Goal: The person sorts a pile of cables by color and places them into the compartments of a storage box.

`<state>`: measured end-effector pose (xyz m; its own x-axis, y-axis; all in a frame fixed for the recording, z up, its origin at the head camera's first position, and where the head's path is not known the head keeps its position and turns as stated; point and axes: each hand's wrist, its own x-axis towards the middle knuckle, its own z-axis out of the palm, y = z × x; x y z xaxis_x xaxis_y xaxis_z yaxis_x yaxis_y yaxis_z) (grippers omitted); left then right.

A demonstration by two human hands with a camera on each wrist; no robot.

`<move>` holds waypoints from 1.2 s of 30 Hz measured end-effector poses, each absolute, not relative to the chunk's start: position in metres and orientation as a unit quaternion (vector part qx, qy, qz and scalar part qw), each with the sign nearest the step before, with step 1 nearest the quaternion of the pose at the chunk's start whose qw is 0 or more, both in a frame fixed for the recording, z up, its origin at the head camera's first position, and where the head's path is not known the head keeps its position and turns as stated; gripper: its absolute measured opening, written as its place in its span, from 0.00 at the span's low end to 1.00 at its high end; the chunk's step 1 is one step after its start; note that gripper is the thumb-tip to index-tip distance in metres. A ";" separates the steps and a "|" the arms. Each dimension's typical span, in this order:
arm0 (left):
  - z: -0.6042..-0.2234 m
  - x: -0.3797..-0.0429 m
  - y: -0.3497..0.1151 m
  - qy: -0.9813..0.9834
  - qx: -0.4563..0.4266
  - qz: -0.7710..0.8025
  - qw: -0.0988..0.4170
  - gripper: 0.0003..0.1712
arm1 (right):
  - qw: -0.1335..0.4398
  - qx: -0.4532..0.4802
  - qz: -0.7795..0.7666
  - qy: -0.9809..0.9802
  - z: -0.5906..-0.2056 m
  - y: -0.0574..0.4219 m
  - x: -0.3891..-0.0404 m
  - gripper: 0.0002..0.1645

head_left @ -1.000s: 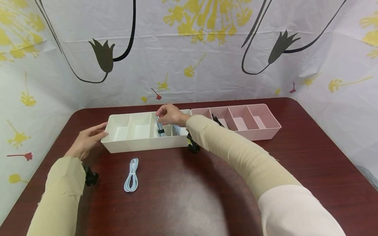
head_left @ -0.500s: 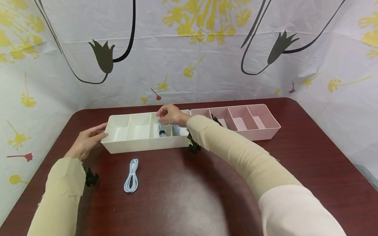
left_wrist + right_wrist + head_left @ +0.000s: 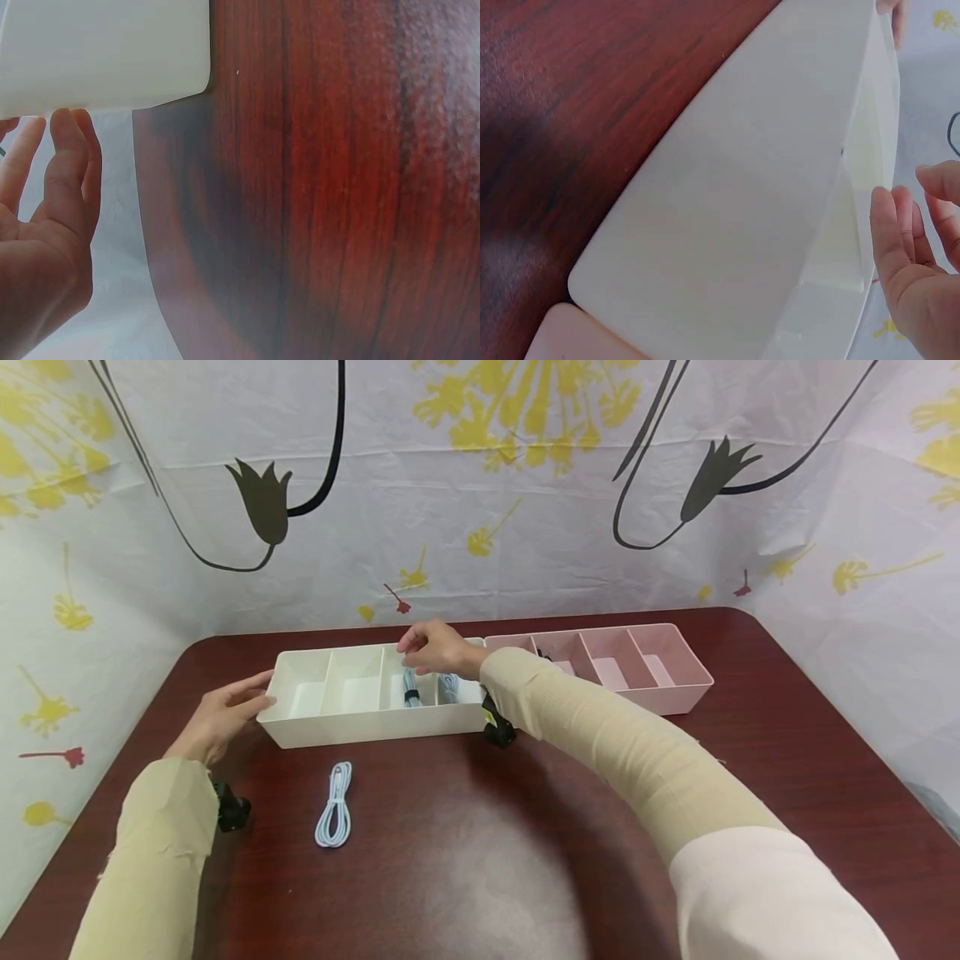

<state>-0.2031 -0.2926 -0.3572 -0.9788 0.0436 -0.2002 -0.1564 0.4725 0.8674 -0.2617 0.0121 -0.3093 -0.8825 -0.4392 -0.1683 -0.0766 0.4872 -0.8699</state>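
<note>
My left hand point(image 3: 225, 714) touches the left end of a long white divided box point(image 3: 367, 727), its fingertips at the end wall in the left wrist view. Over the third compartment from the left hovers my right hand point(image 3: 438, 647). Its thumb and fingers stand apart with nothing between them in the right wrist view. Below it, a pale blue cable bundle point(image 3: 411, 687) with a black tie leans inside that compartment. Another bundled cable point(image 3: 448, 687) lies in the fourth compartment. On the table in front, a coiled pale blue cable point(image 3: 335, 803) lies loose.
A pink divided box point(image 3: 648, 700) adjoins the white one on the right, partly covered by my right forearm. Something black point(image 3: 544, 655) shows in it. Both boxes stand near the back of the dark red wooden table point(image 3: 420, 860), with a patterned cloth point(image 3: 480, 585) hanging behind.
A second ago my right fingers held the black-tied cable bundle upright. They have let it go, and it now rests in the third compartment. My left hand has stayed still.
</note>
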 end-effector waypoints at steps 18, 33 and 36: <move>-0.357 -0.203 -0.294 0.850 -0.030 0.516 0.103 0.37 | 0.180 -0.212 -0.473 0.836 -0.304 0.003 -0.226 0.13; -0.357 -0.203 -0.293 0.851 -0.027 0.514 0.103 0.37 | 0.174 -0.223 -0.489 0.825 -0.313 -0.001 -0.191 0.13; -0.356 -0.203 -0.293 0.851 -0.032 0.514 0.104 0.37 | 0.168 -0.231 -0.472 0.834 -0.317 -0.002 -0.189 0.12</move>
